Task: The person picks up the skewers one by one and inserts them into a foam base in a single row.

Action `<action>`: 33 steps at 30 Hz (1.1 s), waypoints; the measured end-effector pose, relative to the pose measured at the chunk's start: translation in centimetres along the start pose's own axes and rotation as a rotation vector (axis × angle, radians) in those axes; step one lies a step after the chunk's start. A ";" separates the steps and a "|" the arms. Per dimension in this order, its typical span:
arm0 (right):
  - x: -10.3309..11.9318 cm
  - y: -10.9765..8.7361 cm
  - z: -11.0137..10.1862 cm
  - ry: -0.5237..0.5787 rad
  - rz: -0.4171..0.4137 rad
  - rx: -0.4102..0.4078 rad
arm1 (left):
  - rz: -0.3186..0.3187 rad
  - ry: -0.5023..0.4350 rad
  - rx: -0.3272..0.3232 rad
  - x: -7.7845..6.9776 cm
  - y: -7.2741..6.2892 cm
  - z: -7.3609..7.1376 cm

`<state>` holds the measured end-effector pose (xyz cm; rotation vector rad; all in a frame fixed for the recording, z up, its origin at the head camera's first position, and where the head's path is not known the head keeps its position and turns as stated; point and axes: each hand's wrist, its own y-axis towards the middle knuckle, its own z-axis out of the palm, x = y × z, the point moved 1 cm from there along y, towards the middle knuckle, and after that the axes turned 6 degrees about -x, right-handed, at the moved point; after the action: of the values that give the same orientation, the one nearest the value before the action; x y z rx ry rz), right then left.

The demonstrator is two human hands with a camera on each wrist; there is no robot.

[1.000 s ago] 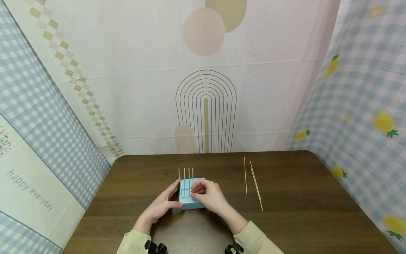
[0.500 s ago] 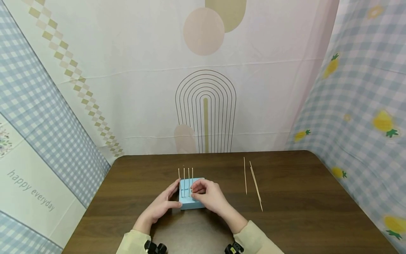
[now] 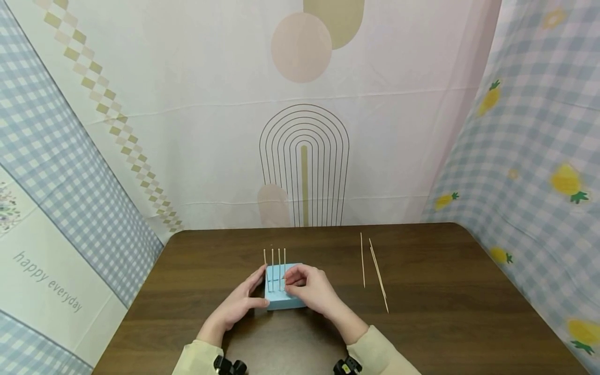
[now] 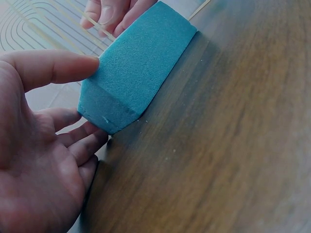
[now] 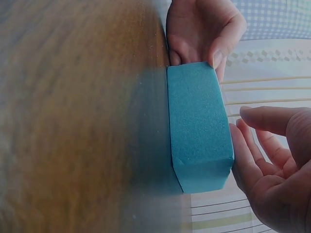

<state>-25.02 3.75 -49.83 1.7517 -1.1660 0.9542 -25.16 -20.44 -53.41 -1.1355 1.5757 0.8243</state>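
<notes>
A light blue foam block [image 3: 284, 302] lies on the table, with several thin wooden sticks [image 3: 273, 260] standing upright in a row in its top. My left hand [image 3: 236, 303] holds the block's left end, thumb on the near face and fingers at the far side, as the left wrist view [image 4: 43, 141] also shows. Over the right part of the block is my right hand [image 3: 315, 290], its thumb and forefinger right beside the rightmost standing stick [image 3: 284, 258]. In the right wrist view its thumb [image 5: 265, 119] and loosely bent fingers stand slightly apart, lower fingers against the block.
Three loose sticks [image 3: 363, 260] lie on the brown wooden table [image 3: 436, 291] to the right of the block, two of them overlapping. A patterned cloth [image 3: 211, 156] hangs behind the table's back edge, and checked cloths [image 3: 525, 130] hang at both sides.
My right hand has shifted slightly right, its fingertips coming away from the rightmost standing stick. The block, the standing sticks and my left hand stay where they were.
</notes>
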 end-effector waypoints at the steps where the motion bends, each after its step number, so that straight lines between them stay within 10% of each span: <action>1: 0.0 0.0 -0.1 0.002 0.002 0.003 | 0.001 0.003 0.000 0.0 0.0 0.0; 33: 0.3 0.0 -3.9 -0.003 0.022 0.111 | 0.006 0.011 -0.005 -0.5 -0.4 0.1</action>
<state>-25.55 7.21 -48.06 1.8315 -1.1557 1.0478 -24.73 -20.32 -52.96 -1.1416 1.5879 0.8272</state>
